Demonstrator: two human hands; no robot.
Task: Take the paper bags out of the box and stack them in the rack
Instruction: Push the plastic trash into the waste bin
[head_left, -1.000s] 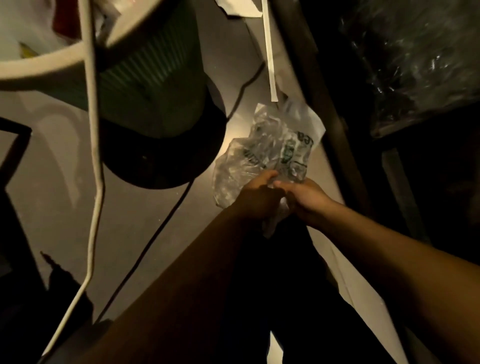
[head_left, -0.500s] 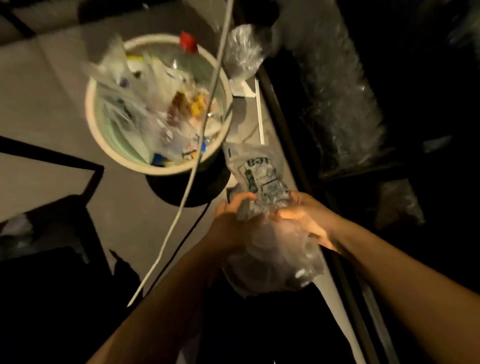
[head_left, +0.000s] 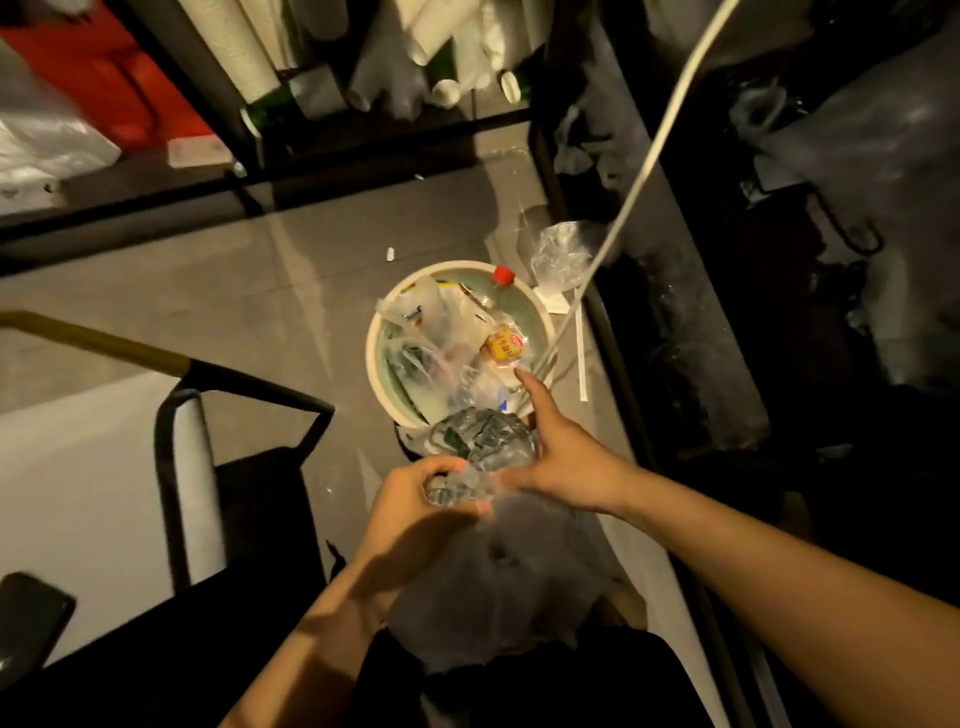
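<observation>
I hold a crumpled clear plastic wrapper (head_left: 483, 439) with dark print just in front of a round waste bin (head_left: 375, 364). My left hand (head_left: 415, 506) grips the wrapper's lower part, fingers curled round it. My right hand (head_left: 563, 457) holds its right side, forefinger stretched out toward the bin's rim. A loose stretch of the plastic (head_left: 498, 582) hangs below both hands. The bin is full of plastic bags, a red-capped bottle (head_left: 501, 278) and a yellow packet (head_left: 504, 345). No paper bags or box are in view.
A white cable (head_left: 649, 156) runs diagonally over the bin. Dark racks (head_left: 691, 322) with plastic-wrapped goods stand on the right, and a rack of white cup stacks (head_left: 249, 57) at the back. A black-framed chair (head_left: 187, 447) is at my left. Another plastic scrap (head_left: 563, 254) lies beside the bin.
The view swung up, so the bin now sits ahead of my hands. The wrapper has been bunched smaller between them, and my right forefinger now points out toward the bin.
</observation>
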